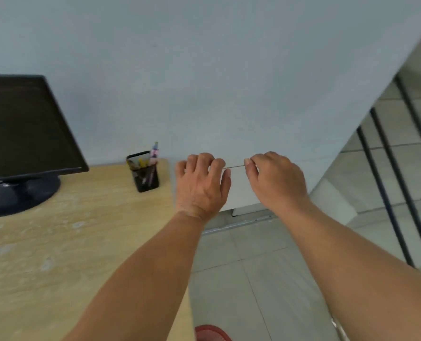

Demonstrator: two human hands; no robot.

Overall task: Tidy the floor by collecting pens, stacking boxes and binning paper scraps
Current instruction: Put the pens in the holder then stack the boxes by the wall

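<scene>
Left grip and right grip both narrow, fingers curled, pinching the top edge of a thin white rectangular piece, one at each end. Flat and smooth; box or sheet, cannot tell. Held upright above the pale grey tiled floor, just beside the corner of the worn, wood-grain tabletop. On that tabletop, a square black mesh pen holder with coloured pens upright inside. Farther left, a black flat monitor on a round base. Behind, a smooth blue-grey wall.
</scene>
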